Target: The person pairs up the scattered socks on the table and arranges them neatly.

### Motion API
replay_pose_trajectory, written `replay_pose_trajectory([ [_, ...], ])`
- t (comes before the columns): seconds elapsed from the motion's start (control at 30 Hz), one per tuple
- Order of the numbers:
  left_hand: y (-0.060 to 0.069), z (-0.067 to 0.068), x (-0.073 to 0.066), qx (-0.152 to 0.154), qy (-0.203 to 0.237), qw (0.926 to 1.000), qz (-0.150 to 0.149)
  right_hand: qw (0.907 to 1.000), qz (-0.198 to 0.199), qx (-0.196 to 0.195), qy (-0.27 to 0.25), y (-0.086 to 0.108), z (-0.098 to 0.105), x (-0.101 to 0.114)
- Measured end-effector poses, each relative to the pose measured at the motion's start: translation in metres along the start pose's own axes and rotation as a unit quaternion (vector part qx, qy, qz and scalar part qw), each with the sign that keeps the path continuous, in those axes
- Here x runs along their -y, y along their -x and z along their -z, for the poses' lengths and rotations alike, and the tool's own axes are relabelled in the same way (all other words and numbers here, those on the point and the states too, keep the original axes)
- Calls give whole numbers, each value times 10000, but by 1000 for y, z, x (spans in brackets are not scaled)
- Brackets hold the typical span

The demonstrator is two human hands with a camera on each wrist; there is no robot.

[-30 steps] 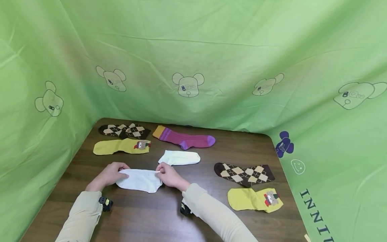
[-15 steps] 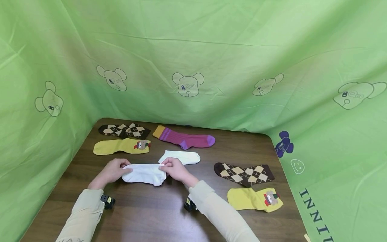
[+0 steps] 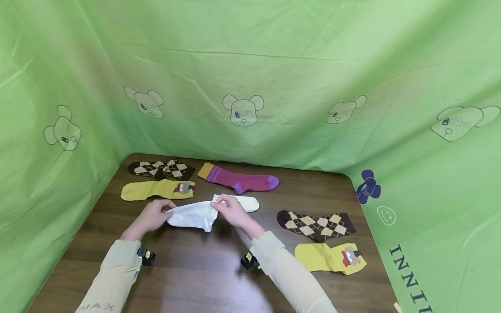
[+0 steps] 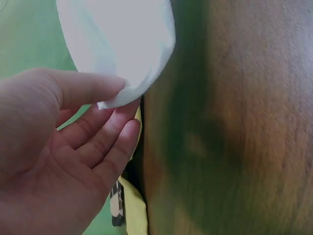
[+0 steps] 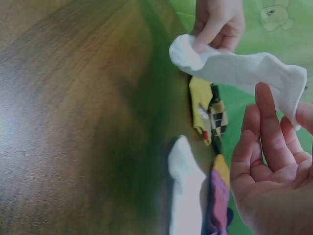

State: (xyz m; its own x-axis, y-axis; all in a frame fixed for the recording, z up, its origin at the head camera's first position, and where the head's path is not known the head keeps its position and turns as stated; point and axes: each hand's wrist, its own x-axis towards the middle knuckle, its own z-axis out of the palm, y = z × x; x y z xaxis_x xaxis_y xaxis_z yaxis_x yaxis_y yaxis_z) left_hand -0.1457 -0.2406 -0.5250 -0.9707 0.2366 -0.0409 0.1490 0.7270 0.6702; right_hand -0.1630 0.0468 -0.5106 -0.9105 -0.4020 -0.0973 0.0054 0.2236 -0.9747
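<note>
- over the left part of the table (image 3: 203,278), the white sock (image 3: 192,215) is held up between your 2 hands, clear of the wood.
- your left hand (image 3: 152,216) pinches its rounded toe end between thumb and fingers, a light hold that probably spares the fabric from bunching.
- your right hand (image 3: 236,213) pinches the cuff end, its other fingers loosely curved.
- gripped at each end, the sock spans the gap; its lower edge droops near the cuff, likely for want of support.
- behind your right hand lies the other white sock (image 3: 248,204), partly hidden.
- yellow socks (image 3: 142,190) and argyle socks (image 3: 305,222) lie flat, 1 of each per side, seemingly so their patterns show.
</note>
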Motion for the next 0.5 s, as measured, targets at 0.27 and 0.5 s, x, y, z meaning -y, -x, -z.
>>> replay_pose_trajectory([
  [0.27,-11,-4,-15,-328,206,9991,-195,9973,33,-276,-685,-2,6,8],
  [0.5,-14,-8,-36,-368,751,9952,-511,9944,-28,-279,-1018,-2,13,13],
])
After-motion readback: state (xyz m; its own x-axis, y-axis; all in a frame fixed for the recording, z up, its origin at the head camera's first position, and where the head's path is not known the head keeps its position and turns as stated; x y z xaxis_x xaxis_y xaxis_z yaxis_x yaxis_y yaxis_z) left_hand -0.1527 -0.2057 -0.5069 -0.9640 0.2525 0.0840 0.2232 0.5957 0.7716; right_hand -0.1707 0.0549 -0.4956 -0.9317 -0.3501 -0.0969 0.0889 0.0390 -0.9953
